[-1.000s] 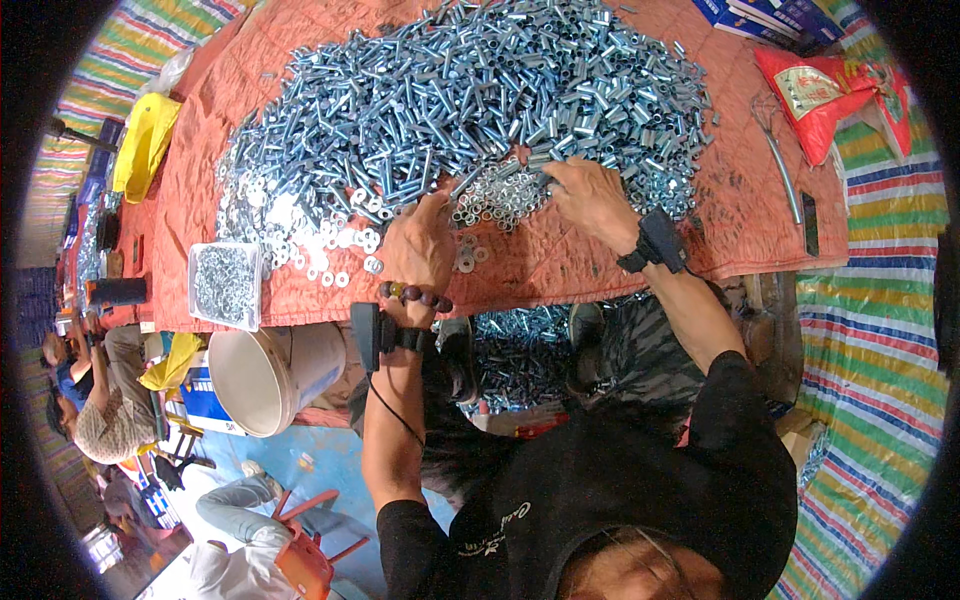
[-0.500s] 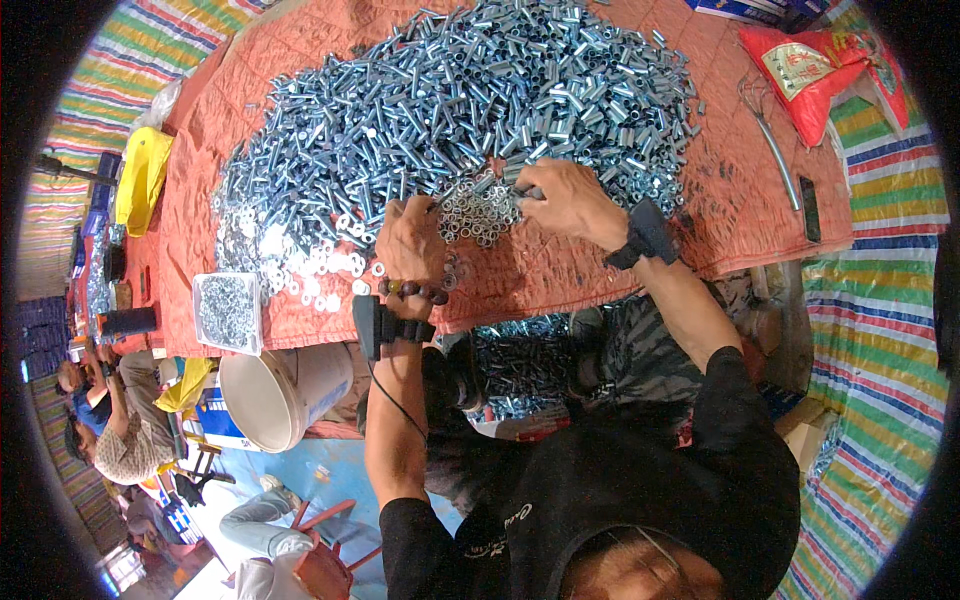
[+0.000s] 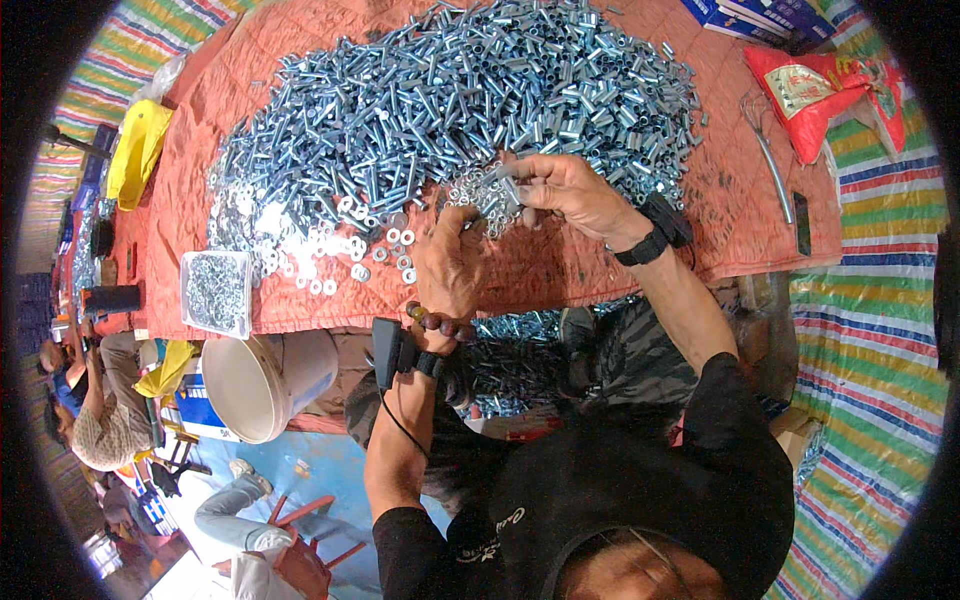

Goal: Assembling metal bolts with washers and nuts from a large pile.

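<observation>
My right hand (image 3: pixel 575 200) is pinching a short grey metal sleeve (image 3: pixel 509 187) between thumb and fingers, above a patch of small hex nuts (image 3: pixel 468 188). My left hand (image 3: pixel 450 265) lies beside those nuts, its fingers curled in; whatever they may hold is hidden. Beyond both hands spreads a large heap of shiny bolts and tube-shaped sleeves (image 3: pixel 440 110). Flat washers (image 3: pixel 328 243) are scattered left of my left hand, on the red quilted cloth (image 3: pixel 560 275).
A clear plastic tub of small metal parts (image 3: pixel 217 295) stands at the cloth's left edge, above a white bucket (image 3: pixel 240 390). To the right lie a whisk-like tool (image 3: pixel 770 165), a dark phone-like slab (image 3: pixel 803 224) and a red bag (image 3: pixel 800 95). Other people (image 3: pixel 105 430) sit at far left.
My left hand has shifted right, nearer the nuts and my right hand. The sleeve in my right hand now shows plainly. The whole view has turned slightly.
</observation>
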Motion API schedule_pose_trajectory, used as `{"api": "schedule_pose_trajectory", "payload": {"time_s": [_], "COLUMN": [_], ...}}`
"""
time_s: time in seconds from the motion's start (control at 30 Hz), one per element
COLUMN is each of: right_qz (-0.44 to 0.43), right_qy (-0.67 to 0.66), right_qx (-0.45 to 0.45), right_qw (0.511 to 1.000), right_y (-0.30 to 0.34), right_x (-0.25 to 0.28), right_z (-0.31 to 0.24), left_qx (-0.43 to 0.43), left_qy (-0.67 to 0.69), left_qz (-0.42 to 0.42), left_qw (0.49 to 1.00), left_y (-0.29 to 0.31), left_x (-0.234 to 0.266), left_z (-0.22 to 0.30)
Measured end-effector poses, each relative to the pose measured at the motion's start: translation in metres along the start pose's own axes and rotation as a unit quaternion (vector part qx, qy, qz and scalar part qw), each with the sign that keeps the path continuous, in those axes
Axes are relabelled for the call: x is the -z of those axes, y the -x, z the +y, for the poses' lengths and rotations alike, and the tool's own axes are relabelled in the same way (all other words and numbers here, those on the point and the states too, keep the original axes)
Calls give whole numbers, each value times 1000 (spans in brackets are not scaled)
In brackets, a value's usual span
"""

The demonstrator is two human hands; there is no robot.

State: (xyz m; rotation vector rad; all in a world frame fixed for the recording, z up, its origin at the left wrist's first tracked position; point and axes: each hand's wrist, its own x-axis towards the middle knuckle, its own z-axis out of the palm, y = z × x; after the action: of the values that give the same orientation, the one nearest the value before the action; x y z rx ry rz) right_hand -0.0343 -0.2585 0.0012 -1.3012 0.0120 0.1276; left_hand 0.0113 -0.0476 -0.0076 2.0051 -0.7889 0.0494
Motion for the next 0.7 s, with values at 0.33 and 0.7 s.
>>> {"api": "schedule_pose_trajectory", "payload": {"time_s": [0.33,0.7], "right_qz": [-2,22], "right_qy": [215,202], "right_qx": [37,7], "right_qw": [976,979], "right_y": [7,10], "right_x": [-6,-12], "right_z": [-5,-6], "left_qx": [-20,69], "left_qy": [-5,-23], "left_qz": [24,-29], "left_qw": [999,997], "left_y": [6,13], "left_x": [3,12], "left_z": [-4,2]}}
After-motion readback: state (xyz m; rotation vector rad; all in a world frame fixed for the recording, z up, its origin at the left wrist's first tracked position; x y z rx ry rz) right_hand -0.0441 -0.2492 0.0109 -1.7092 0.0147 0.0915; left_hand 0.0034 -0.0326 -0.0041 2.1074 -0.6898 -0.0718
